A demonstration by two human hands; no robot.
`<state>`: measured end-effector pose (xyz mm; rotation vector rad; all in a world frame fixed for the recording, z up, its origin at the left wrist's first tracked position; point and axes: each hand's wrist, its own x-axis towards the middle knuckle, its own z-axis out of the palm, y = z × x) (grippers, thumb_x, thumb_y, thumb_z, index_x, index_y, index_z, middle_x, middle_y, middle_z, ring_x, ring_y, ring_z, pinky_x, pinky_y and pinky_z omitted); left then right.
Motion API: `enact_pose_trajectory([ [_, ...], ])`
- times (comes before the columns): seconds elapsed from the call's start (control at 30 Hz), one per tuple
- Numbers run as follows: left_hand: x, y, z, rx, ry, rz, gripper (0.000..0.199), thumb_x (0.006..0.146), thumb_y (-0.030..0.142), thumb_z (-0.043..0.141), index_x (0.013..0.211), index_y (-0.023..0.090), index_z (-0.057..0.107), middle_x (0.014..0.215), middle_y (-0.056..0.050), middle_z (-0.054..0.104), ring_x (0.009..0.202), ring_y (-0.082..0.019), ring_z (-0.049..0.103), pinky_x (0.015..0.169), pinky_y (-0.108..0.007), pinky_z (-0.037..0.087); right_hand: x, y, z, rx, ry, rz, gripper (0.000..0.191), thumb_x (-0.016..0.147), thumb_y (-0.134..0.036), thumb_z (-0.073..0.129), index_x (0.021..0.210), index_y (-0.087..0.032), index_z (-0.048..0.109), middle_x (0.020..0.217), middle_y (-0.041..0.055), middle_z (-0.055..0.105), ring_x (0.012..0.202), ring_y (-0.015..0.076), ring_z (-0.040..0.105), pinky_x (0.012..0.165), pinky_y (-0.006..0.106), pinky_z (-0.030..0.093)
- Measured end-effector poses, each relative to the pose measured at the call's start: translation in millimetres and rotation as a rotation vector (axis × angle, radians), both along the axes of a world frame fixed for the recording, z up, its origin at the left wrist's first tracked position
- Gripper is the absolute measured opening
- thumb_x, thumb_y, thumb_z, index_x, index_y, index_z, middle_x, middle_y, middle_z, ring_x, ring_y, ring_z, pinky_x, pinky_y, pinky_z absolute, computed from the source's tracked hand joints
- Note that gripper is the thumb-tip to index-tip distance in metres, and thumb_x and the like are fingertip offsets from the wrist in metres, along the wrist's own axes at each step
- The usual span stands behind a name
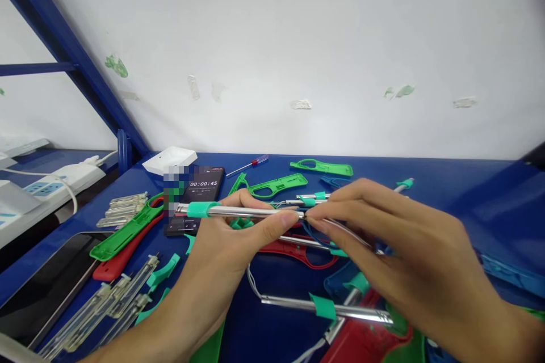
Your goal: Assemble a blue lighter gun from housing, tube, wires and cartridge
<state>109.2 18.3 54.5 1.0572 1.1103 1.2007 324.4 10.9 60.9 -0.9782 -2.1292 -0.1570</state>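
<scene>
A thin silver metal tube (251, 212) with a teal collar (203, 209) near its left end lies level across my left hand (242, 232), pinched between thumb and fingers. At the tube's right end, the fingertips of my right hand (409, 255) are closed on a thin white wire (347, 229) where it meets the tube. The exact tip between those fingers is hidden. Below the hands, another silver tube (361, 313) with a teal piece and white wire lies on the blue table (244, 326). More such tubes and a red handle shell (293, 249) are partly covered by my hands.
Green handle shells (279, 186) and a screwdriver (247, 165) lie toward the back. A phone (208, 184) shows a running time display; a second, dark phone (51, 281) lies left. Several clear plastic tanks (128, 207) are at left, beside teal pieces (164, 273). A white wall rises behind.
</scene>
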Motion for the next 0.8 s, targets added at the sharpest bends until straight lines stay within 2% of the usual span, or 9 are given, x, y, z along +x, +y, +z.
enact_pose_trajectory([
  [0.07,-1.3,0.2,1.9,-0.003,0.012,0.013,0.048,0.075,0.051,0.105,0.073,0.023,0.065,0.059,0.010,0.037,0.055,-0.008,0.021,0.049,-0.022,0.023,4.7,1.3,6.9,-0.045,-0.018,0.008,0.013,0.117,-0.037,0.064,0.121,-0.028,0.073,0.096,-0.0043,0.079,0.061,0.0092,0.072,0.052,0.023,0.055],
  [0.13,-2.9,0.6,3.4,-0.009,0.021,0.027,0.048,0.076,0.051,0.104,0.074,0.024,0.065,0.059,0.010,0.033,0.055,-0.008,0.018,0.049,-0.024,0.021,9.6,1.5,12.5,-0.070,-0.027,0.003,0.028,0.117,-0.053,0.059,0.128,-0.029,0.070,0.096,-0.0044,0.079,0.050,0.0074,0.064,0.044,0.023,0.052],
  [0.2,-4.6,2.0,4.0,-0.012,0.029,0.036,0.048,0.077,0.052,0.103,0.074,0.024,0.064,0.059,0.010,0.030,0.056,-0.009,0.015,0.050,-0.025,0.019,14.7,1.1,15.8,-0.064,-0.053,0.005,0.032,0.118,-0.057,0.055,0.127,-0.030,0.070,0.101,-0.0021,0.081,0.050,0.0080,0.066,0.044,0.023,0.054],
  [0.3,-7.4,5.8,2.7,-0.017,0.033,0.037,0.054,0.076,0.056,0.103,0.073,0.024,0.060,0.061,0.009,0.026,0.057,-0.010,0.013,0.050,-0.027,0.014,22.1,1.2,17.2,-0.036,-0.093,0.015,0.023,0.119,-0.046,0.057,0.119,-0.032,0.074,0.104,-0.0003,0.084,0.068,0.0145,0.080,0.056,0.025,0.063],
  [0.37,-9.4,8.0,0.9,-0.022,0.030,0.031,0.057,0.075,0.058,0.103,0.072,0.024,0.057,0.062,0.009,0.025,0.059,-0.010,0.013,0.051,-0.028,0.014,25.7,2.2,16.9,-0.017,-0.085,0.013,0.020,0.118,-0.041,0.059,0.114,-0.032,0.076,0.099,-0.0014,0.086,0.073,0.0167,0.083,0.061,0.026,0.064],
  [0.5,-11.6,7.9,-1.5,-0.052,0.019,0.008,0.058,0.075,0.059,0.102,0.073,0.024,0.056,0.064,0.007,0.027,0.061,-0.012,0.018,0.051,-0.026,0.022,27.3,3.8,14.2,-0.001,-0.050,-0.006,0.020,0.118,-0.040,0.062,0.105,-0.031,0.075,0.090,-0.0050,0.084,0.069,0.0144,0.081,0.063,0.026,0.063],
  [0.67,-8.1,5.8,-3.5,-0.084,-0.010,-0.009,0.052,0.079,0.051,0.101,0.081,0.024,0.056,0.081,0.003,0.048,0.073,-0.014,0.038,0.064,-0.024,0.041,24.4,0.8,5.9,0.031,-0.054,0.025,0.013,0.113,-0.020,0.065,0.112,-0.030,0.074,0.101,-0.0048,0.085,0.081,0.0138,0.084,0.070,0.023,0.065],
  [0.8,-5.4,6.1,-5.6,-0.100,-0.044,-0.013,0.050,0.077,0.050,0.102,0.082,0.025,0.058,0.083,0.003,0.052,0.077,-0.014,0.046,0.067,-0.024,0.045,20.7,-2.2,3.0,0.012,-0.079,0.042,0.015,0.113,-0.018,0.065,0.113,-0.028,0.075,0.103,-0.0027,0.086,0.083,0.0158,0.085,0.068,0.024,0.064],
])
